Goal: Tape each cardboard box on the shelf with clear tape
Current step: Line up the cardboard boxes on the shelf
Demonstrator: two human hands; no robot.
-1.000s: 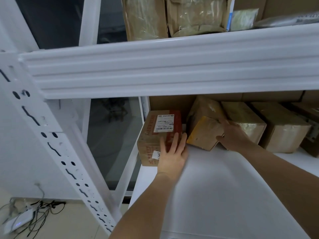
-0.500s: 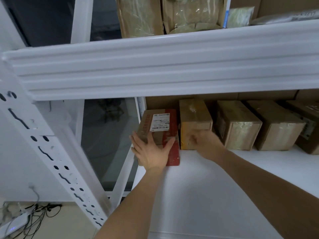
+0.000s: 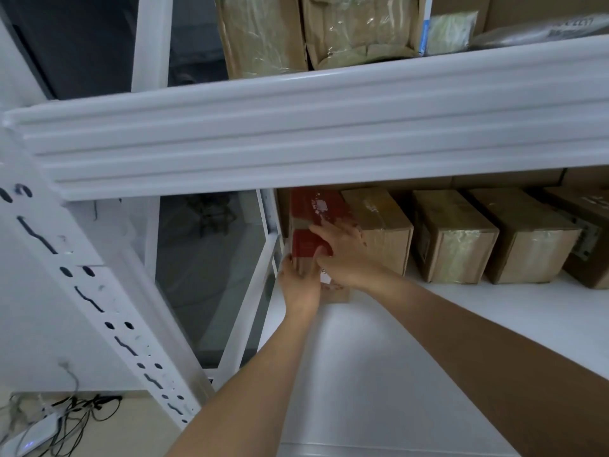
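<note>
Nearest the camera, two bare forearms are reaching up and forward over the white shelf board (image 3: 379,374), whose near part is lying bare under them. Down at the lower left, on the floor beside the shelf's slotted upright (image 3: 99,308), a white device (image 3: 31,437) is sitting among tangled black cables (image 3: 82,413).

Further in, at the left end of the shelf board, both hands are meeting on a red and brown box (image 3: 311,239). The left hand (image 3: 301,285) is gripping the box's lower left corner from below, its fingers curling round the edge. The right hand (image 3: 346,255) is holding the box's front and right side, thumb on the red face and fingers lying spread across it. The box is blurred and is appearing tilted, so whether its bottom is resting on the board cannot be told.

Just beside it to the right, a row of brown cardboard boxes (image 3: 454,239) is standing along the back of the same board, their faces shining with clear tape.

Farthest and highest, above the white front beam (image 3: 329,127), plastic-wrapped parcels (image 3: 359,28) are standing on the upper shelf.
</note>
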